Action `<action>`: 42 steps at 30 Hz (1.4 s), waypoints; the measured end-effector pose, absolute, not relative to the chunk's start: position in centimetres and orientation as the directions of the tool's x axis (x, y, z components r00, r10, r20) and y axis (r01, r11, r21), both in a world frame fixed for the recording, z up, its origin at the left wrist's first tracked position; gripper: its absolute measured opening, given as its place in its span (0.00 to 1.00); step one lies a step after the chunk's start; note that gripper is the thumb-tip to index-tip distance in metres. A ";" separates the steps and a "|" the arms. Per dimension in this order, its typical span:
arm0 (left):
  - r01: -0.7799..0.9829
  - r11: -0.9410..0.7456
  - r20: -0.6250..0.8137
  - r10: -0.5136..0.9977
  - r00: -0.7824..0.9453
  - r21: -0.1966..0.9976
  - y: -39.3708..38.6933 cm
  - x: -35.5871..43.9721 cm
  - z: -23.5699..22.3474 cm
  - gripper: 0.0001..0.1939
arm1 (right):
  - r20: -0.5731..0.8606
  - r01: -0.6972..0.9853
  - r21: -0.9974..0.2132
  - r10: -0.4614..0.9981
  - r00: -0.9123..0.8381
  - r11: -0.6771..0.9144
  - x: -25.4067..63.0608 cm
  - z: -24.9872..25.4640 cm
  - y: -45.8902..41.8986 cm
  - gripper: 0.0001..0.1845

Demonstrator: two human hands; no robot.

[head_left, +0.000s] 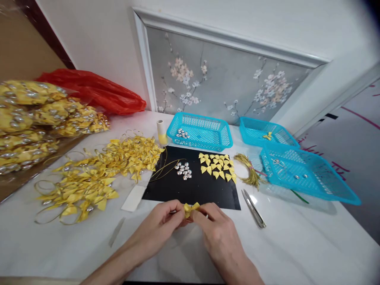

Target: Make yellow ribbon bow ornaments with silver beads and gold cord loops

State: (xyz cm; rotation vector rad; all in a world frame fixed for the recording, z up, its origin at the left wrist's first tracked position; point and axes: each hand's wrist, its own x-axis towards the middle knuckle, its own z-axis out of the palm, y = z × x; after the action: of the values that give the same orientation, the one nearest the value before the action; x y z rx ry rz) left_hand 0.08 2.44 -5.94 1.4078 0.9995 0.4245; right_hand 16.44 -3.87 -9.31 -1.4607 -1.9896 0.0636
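Note:
Between my two hands is a small yellow ribbon bow (190, 209), just in front of the black mat's near edge. My left hand (169, 219) pinches its left side, and my right hand (215, 225) pinches the right side; the fingertips partly cover it. On the black mat (169, 190) lies a cluster of silver beads (183, 171). Several more yellow bows (218, 166) sit in rows at the mat's right. Thin gold cords (166, 168) cross the mat's left part, and a bundle of gold cord (249, 172) rests beside its right edge.
Finished-looking bow-and-bead pieces (86, 186) are heaped at left, with bagged ones (32, 118) and a red plastic bag (97, 93) behind. Blue baskets (204, 144) stand at the back and right (326, 194). A thread spool (162, 132) and metal snips (253, 209) flank the mat.

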 end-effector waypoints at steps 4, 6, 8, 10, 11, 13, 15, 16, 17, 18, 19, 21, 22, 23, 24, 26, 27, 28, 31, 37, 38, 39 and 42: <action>0.262 0.181 -0.305 0.750 0.587 0.948 2.3 0.1 -5.8 0.16 | 0.463 0.807 -0.467 0.878 -0.124 0.361 16.3 -9.7 -3.8 0.16; 0.249 0.182 -0.299 0.744 0.597 0.951 2.2 0.2 -5.8 0.14 | 0.461 0.805 -0.482 0.882 -0.103 0.345 16.1 -9.8 -3.8 0.16; 0.243 0.176 -0.291 0.744 0.602 0.954 2.1 0.3 -5.8 0.11 | 0.462 0.812 -0.481 0.883 -0.084 0.329 15.9 -9.9 -3.9 0.15; 0.242 0.161 -0.278 0.749 0.601 0.957 2.1 0.2 -5.8 0.09 | 0.470 0.827 -0.461 0.879 -0.078 0.321 15.8 -9.8 -3.9 0.15; 0.244 0.151 -0.271 0.754 0.598 0.958 2.1 0.1 -5.8 0.08 | 0.474 0.837 -0.445 0.877 -0.081 0.318 15.9 -9.7 -4.0 0.15; 0.252 0.136 -0.263 0.764 0.589 0.958 2.1 0.0 -5.8 0.08 | 0.481 0.857 -0.403 0.871 -0.100 0.321 15.9 -9.5 -4.0 0.15; 0.255 0.131 -0.260 0.772 0.580 0.958 2.0 -0.1 -5.8 0.07 | 0.481 0.869 -0.366 0.867 -0.131 0.334 16.1 -9.1 -4.0 0.16; 0.254 0.135 -0.262 0.774 0.576 0.958 1.9 -0.1 -5.8 0.07 | 0.478 0.871 -0.352 0.866 -0.148 0.343 16.2 -8.9 -4.0 0.15; 0.249 0.143 -0.265 0.776 0.572 0.958 1.9 -0.1 -5.9 0.07 | 0.474 0.870 -0.343 0.865 -0.164 0.353 16.2 -8.7 -3.9 0.15; 0.242 0.156 -0.270 0.778 0.567 0.958 1.9 -0.1 -5.9 0.07 | 0.469 0.868 -0.339 0.865 -0.177 0.362 16.3 -8.5 -3.9 0.14; 0.232 0.173 -0.276 0.780 0.561 0.957 1.9 0.0 -5.9 0.07 | 0.464 0.865 -0.340 0.866 -0.186 0.368 16.4 -8.4 -3.9 0.13; 0.206 0.214 -0.294 0.779 0.553 0.955 2.0 0.1 -5.9 0.09 | 0.459 0.856 -0.355 0.867 -0.192 0.377 16.5 -8.3 -3.9 0.14; 0.193 0.234 -0.303 0.779 0.550 0.953 2.0 0.1 -5.9 0.09 | 0.459 0.849 -0.370 0.869 -0.185 0.376 16.5 -8.4 -3.8 0.15; 0.180 0.252 -0.310 0.778 0.547 0.951 2.1 0.2 -5.9 0.10 | 0.460 0.841 -0.390 0.871 -0.174 0.374 16.5 -8.5 -3.8 0.16; 0.170 0.268 -0.317 0.776 0.545 0.948 2.1 0.2 -5.9 0.10 | 0.462 0.832 -0.411 0.872 -0.162 0.373 16.6 -8.6 -3.8 0.17; 0.152 0.291 -0.326 0.771 0.546 0.944 2.2 0.3 -5.8 0.10 | 0.460 0.809 -0.454 0.876 -0.146 0.373 16.6 -8.9 -3.8 0.19; 0.143 0.298 -0.326 0.769 0.550 0.944 2.2 0.3 -5.8 0.10 | 0.457 0.797 -0.473 0.878 -0.143 0.376 16.6 -9.0 -3.8 0.18; 0.134 0.303 -0.325 0.766 0.555 0.943 2.2 0.3 -5.8 0.10 | 0.453 0.785 -0.491 0.880 -0.141 0.379 16.6 -9.0 -3.8 0.18; 0.104 0.311 -0.313 0.761 0.569 0.945 2.2 0.2 -5.8 0.11 | 0.442 0.742 -0.560 0.890 -0.110 0.370 16.4 -9.2 -3.8 0.16; 0.077 0.353 -0.330 0.746 0.579 0.932 2.0 -0.5 -6.0 0.12 | 0.413 0.652 -0.686 0.910 -0.016 0.323 16.0 -9.5 -3.9 0.18; 0.080 0.352 -0.331 0.745 0.580 0.933 2.0 -0.5 -6.0 0.12 | 0.409 0.642 -0.699 0.913 -0.006 0.317 15.9 -9.5 -4.0 0.18; 0.085 0.345 -0.328 0.745 0.580 0.935 2.0 -0.6 -6.0 0.12 | 0.403 0.633 -0.709 0.915 0.002 0.311 15.9 -9.5 -4.0 0.17; 0.119 0.291 -0.305 0.755 0.581 0.949 1.8 -0.4 -5.9 0.12 | 0.391 0.610 -0.735 0.920 0.023 0.297 15.9 -9.3 -4.0 0.14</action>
State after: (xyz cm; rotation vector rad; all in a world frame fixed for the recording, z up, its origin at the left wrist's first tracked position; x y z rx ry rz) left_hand -0.44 1.85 -5.92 1.2265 0.8851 0.5067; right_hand 15.85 -3.99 -9.27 -1.4072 -1.6816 0.4409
